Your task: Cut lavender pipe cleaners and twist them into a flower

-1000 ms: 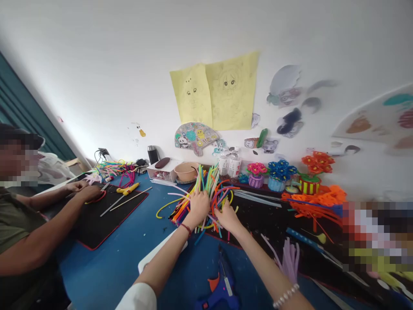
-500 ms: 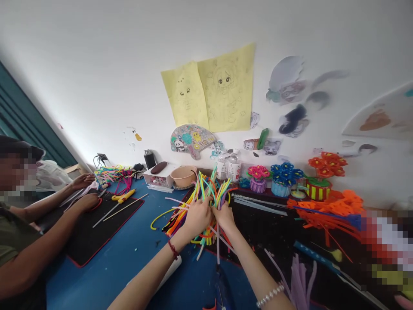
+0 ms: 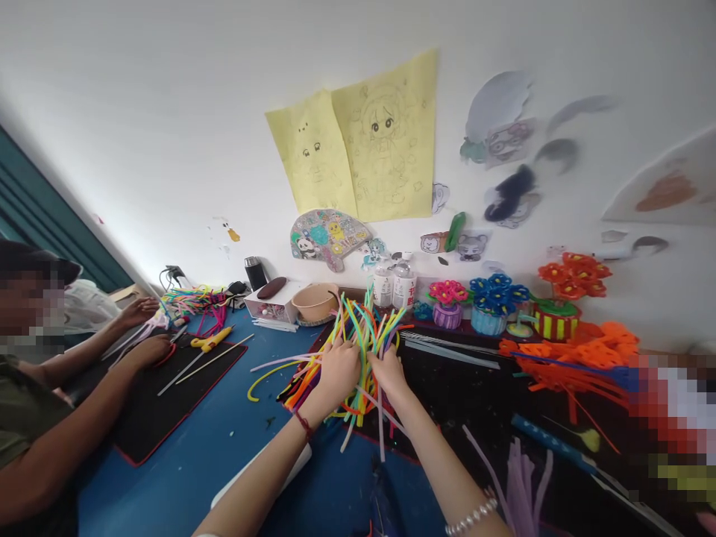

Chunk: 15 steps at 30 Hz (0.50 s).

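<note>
Blue worktop [image 3: 184,462] is spanning the foreground. Multicoloured fuzzy stems [image 3: 362,328] are lying heaped at 12 o'clock; lilac strips [image 3: 520,477] are lying at their 4. Left hand [image 3: 340,373] is curling into the heap, fingertips hidden, can't tell grip; right hand [image 3: 388,373] is pinching stems. Red bracelet [image 3: 303,425] is sitting at left hand's 7.

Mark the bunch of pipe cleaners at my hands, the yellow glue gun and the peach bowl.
Bunch of pipe cleaners [image 3: 362,326], head view: on its upper strands.
Yellow glue gun [image 3: 211,341], head view: on its body.
Peach bowl [image 3: 314,306], head view: on its front wall.
</note>
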Available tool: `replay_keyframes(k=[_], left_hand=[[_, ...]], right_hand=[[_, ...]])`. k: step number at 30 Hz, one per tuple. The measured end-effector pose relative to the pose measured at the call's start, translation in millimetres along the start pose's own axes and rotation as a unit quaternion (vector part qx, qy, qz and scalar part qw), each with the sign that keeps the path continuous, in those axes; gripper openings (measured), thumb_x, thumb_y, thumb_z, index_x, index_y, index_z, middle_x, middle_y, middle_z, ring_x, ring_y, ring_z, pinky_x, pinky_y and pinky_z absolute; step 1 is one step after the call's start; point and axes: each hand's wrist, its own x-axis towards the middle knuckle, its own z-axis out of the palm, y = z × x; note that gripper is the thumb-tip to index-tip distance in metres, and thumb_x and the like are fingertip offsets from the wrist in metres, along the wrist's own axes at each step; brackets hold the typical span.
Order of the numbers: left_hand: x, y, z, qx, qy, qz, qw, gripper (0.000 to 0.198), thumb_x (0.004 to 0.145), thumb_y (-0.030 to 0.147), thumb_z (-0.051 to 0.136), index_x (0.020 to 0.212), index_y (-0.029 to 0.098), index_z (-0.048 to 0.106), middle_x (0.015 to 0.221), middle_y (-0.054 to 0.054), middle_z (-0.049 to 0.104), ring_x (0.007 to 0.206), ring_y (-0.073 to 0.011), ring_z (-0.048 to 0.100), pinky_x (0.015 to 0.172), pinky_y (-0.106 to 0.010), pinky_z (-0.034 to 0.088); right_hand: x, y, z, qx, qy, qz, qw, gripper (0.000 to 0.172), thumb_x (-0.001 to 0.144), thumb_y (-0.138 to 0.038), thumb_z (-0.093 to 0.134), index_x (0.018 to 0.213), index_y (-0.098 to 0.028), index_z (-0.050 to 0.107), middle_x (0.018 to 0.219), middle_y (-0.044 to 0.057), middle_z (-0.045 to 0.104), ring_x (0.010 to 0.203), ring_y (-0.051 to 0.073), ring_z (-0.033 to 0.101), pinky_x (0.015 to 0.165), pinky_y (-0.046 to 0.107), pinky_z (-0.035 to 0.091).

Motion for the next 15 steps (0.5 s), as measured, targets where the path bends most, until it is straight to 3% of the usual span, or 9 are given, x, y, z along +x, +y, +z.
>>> replay_keyframes(k=[4,8,15], left_hand=[[-8.8,5.3,-6.7,-0.017,-0.016,0.046,0.999,0.024,0.086,0.018,0.042,0.082,0.017,0.066,0.091,-0.009,0.069,0.093,-0.0249,0.057,0.08,-0.037,0.037],[-14.2,-0.8,-12.9,-0.035,-0.038,0.069,0.996,0.024,0.087,0.024,0.046,0.08,0.023,0.069,0.083,-0.004,0.07,0.087,-0.0202,0.06,0.079,-0.033,0.037],[-1.3,-18.9,-11.2,-0.027,-0.018,-0.039,0.999,0.03,0.089,0.021,0.039,0.1,0.02,0.066,0.096,-0.009,0.071,0.09,-0.023,0.064,0.08,-0.035,0.036]], right_hand=[[5.4,-2.7,2.7,0.02,0.004,0.006,1.0,0.08,0.074,-0.048,0.061,0.134,-0.003,0.033,0.114,0.023,0.062,0.114,0.036,0.056,0.091,0.04,0.043],[14.8,-1.9,5.2,0.027,0.014,0.033,0.999,0.077,0.067,-0.032,0.069,0.131,-0.007,0.035,0.106,0.022,0.064,0.107,0.038,0.06,0.086,0.043,0.045],[31.0,7.5,0.6,0.06,0.018,0.077,0.995,0.061,0.063,-0.018,0.068,0.119,-0.017,0.045,0.095,0.013,0.067,0.094,0.033,0.065,0.076,0.04,0.048]])
